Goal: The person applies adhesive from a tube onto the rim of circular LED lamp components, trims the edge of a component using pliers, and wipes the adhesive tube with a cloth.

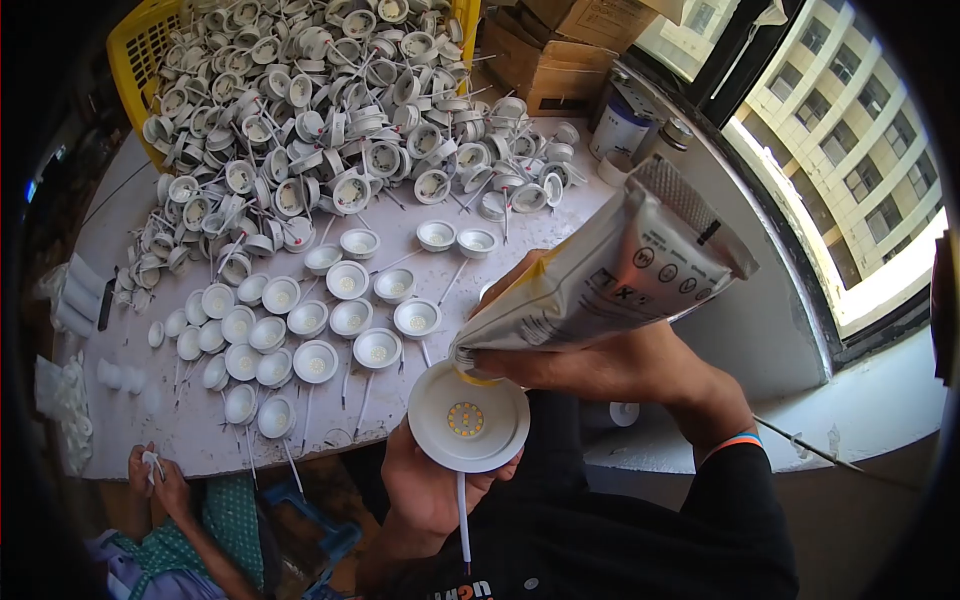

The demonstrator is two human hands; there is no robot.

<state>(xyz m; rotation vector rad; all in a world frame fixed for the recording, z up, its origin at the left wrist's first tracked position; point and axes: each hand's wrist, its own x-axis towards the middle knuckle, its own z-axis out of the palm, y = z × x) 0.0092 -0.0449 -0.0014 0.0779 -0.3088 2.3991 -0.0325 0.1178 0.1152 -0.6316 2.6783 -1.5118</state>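
Note:
My left hand (425, 490) is closed around the underside of a round white LED downlight (500, 425). Its recessed face, with a ring of yellow chips, points up at me, and a white cable hangs below. Wrapped in my right hand (620, 370) is a large silver foil pouch (600, 275) with dark printing. The pouch slants down to the left, and its narrow end sits right at the upper rim of the downlight. Whether the pouch end touches the rim I cannot tell.
Several finished-looking downlights (348, 280) stand face up on the white table (340, 425). A big heap of white housings (340, 130) spills from a yellow crate (130, 60). Cardboard boxes (545, 65) and a tin (620, 120) are by the window. Another person's hands (160, 480) hold a small white piece.

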